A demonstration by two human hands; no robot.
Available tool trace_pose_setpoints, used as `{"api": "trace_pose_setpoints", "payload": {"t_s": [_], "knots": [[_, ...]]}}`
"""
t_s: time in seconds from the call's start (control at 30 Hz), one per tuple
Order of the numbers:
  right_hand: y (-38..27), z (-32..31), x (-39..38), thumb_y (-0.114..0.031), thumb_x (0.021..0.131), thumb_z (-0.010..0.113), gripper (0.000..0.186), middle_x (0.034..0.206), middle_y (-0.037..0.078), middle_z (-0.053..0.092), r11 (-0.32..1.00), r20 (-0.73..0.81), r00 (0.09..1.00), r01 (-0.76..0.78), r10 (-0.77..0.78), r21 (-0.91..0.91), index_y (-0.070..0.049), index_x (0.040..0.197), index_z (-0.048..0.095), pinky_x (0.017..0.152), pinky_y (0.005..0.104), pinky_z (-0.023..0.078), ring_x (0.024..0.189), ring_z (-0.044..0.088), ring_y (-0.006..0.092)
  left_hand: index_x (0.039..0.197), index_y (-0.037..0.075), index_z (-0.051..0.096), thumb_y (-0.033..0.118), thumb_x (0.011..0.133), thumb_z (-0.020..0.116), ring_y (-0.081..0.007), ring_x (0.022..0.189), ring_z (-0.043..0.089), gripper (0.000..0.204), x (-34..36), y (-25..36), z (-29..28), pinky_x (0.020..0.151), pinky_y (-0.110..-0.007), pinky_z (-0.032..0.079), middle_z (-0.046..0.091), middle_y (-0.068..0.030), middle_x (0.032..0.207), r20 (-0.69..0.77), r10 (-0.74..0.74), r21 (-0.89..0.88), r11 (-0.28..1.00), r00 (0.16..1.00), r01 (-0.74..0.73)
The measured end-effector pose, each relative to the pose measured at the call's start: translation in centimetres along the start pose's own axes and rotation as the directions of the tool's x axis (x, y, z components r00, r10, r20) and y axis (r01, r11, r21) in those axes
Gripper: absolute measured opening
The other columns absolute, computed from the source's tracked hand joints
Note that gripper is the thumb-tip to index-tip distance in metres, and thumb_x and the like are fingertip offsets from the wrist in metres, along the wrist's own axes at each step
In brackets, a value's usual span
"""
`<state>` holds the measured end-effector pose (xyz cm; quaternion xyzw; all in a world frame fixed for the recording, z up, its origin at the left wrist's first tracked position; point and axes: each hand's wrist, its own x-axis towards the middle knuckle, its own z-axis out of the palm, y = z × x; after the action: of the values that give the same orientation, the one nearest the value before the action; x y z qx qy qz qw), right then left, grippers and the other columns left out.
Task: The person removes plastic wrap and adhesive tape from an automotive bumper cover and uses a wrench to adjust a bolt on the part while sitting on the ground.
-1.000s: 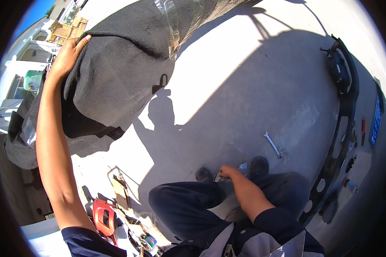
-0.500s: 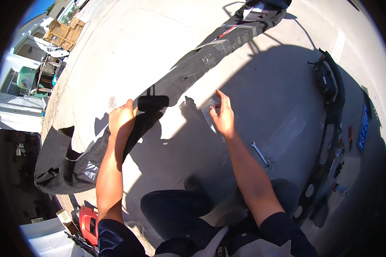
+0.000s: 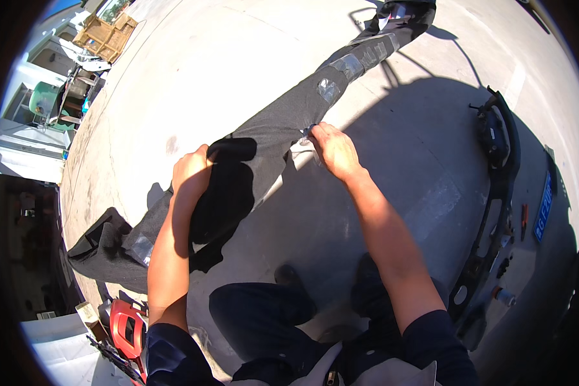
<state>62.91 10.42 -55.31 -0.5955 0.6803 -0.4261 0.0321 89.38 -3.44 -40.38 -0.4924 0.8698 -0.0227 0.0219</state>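
A long bundle wrapped in black felt-like cloth (image 3: 273, 119) runs from the left up to the far side, with patches of clear tape (image 3: 329, 91) on it. My left hand (image 3: 192, 172) is closed on the cloth's near-left edge; its fingertips are partly hidden. With bent fingers pressed together, my right hand (image 3: 336, 151) pinches the cloth's right edge, where folds gather toward the fingertips. A shiny bit of tape shows at that pinch, and a pale, see-through strip (image 3: 304, 152) hangs just below it. Whatever lies inside the wrap is hidden.
To the right lie a black bumper-like car part (image 3: 495, 193), a blue number plate (image 3: 543, 209), red-handled pliers (image 3: 524, 222) and a small can (image 3: 504, 296). A red plastic part (image 3: 127, 328) sits at lower left; a wooden crate (image 3: 105, 37) stands at far left.
My right hand has moved up and left, closing from spread fingers onto the cloth's edge. The cloth now spreads wider between my hands. The wrench has gone from sight near my right forearm.
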Motion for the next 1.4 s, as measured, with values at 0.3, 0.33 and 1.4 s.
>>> {"api": "trace_pose_setpoints", "payload": {"t_s": [0.3, 0.33, 1.4], "knots": [[2.3, 0.4, -7.9, -0.013, 0.084, 0.053, 0.007, 0.083, 0.002, 0.055, 0.964, 0.161, 0.973, 0.193, -0.164, -0.185, -0.013, 0.088, 0.059, 0.075, 0.036, 0.048, 0.085, 0.06, 0.0214, 0.097, 0.003, 0.065, 0.031, 0.096, 0.057, -0.0432, 0.086, 0.066, 0.028, 0.5, 0.4, -1.7, 0.077, -0.051, 0.051, 0.068, -0.0251, 0.084, -0.04, 0.103, 0.047, 0.994, 0.994, -0.101], [2.2, 1.0, -8.9, -0.013, 0.084, 0.054, 0.006, 0.08, 0.002, 0.055, 0.968, 0.134, 0.978, 0.179, -0.156, -0.178, -0.013, 0.087, 0.058, 0.073, 0.0358, 0.048, 0.082, 0.06, 0.0211, 0.097, 0.003, 0.065, 0.03, 0.095, 0.058, -0.0429, 0.085, 0.067, 0.027, 0.8, 0.2, -1.6, 0.076, -0.05, 0.051, 0.068, -0.0246, 0.083, -0.064, 0.132, 0.067, 0.99, 0.989, -0.127], [-8.9, 14.4, -29.6, -0.022, 0.083, 0.058, 0.029, 0.077, 0.017, 0.07, 0.832, 0.97, 0.242, -0.544, 0.035, 0.106, 0.002, 0.094, 0.069, 0.064, 0.04, 0.053, 0.068, 0.067, 0.0262, 0.088, 0.0, 0.07, 0.044, 0.096, 0.057, -0.04, 0.08, 0.067, 0.046, 4.8, 0.5, -9.5, 0.076, -0.046, 0.053, 0.069, -0.0205, 0.081, -0.219, 0.245, 0.054, 0.97, 0.944, -0.238]]}}
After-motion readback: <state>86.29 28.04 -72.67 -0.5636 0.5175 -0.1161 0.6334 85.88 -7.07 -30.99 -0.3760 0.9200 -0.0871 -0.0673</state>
